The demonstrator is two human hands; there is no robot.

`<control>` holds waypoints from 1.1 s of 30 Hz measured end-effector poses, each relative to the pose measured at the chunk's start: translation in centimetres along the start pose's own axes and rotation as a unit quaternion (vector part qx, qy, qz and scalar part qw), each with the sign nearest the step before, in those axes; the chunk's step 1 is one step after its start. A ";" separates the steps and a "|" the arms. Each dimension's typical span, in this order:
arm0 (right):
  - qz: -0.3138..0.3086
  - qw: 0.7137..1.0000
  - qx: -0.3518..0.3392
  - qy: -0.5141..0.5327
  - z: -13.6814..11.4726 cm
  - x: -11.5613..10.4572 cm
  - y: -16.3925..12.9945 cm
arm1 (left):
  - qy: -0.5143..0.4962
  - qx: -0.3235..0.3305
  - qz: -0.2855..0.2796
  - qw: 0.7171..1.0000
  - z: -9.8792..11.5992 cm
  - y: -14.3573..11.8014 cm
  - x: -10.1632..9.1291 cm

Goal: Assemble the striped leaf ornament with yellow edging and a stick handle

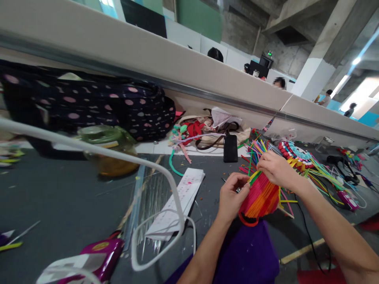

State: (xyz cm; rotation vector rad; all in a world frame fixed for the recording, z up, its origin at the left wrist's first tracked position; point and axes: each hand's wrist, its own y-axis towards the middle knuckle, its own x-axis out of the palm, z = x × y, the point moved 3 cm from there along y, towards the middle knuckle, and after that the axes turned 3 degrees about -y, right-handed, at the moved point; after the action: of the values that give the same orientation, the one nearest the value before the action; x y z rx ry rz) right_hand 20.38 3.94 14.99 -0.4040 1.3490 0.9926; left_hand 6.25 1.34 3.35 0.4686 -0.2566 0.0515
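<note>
— Purple cloth (248, 256) close below, over the lap, by the near edge of the grey table (59, 205). Farther back, along the partition?
— Spotted bag (89, 102), then jar (109, 152), paper sheet (180, 197) and phone (230, 148), all well apart from the work.
— And the work itself?
— Bundle (262, 197) of coloured sticks, held just above the cloth, red ring at its base. Looks part-woven: body tight, loose ends (256, 148) fanning out at the top.
— Hands?
— Left hand (231, 199) clamped on the bundle's upper left side, thumb and fingers pinched at the rim. Right hand (276, 169) above, fingers closed on the loose ends near the top.
— Step, then?
— Probably working one stick in at the rim. Calls for a steady left grip and a fine pull from the right, without splaying the neighbouring sticks.
</note>
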 end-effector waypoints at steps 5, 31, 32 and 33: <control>-0.004 1.000 0.011 -0.023 -0.4 0.2 -0.1 | 0.022 0.030 0.003 0.999 0.3 0.1 0.0; 0.018 1.000 -0.003 -0.006 -1.9 0.4 -2.0 | -0.003 0.007 0.012 1.000 0.4 0.0 0.0; 0.017 1.000 -0.002 -0.008 -1.9 0.4 -1.9 | -0.003 0.006 0.011 1.000 0.4 0.0 0.0; 0.014 1.000 -0.001 -0.011 -1.9 0.4 -1.8 | -0.003 0.005 0.009 1.000 0.4 0.0 0.0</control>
State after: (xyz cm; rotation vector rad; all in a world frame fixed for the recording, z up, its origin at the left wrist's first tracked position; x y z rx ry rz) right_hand 20.57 1.64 13.63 -0.3751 1.3382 1.0184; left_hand 6.17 1.13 3.64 0.4758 -0.2666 0.0690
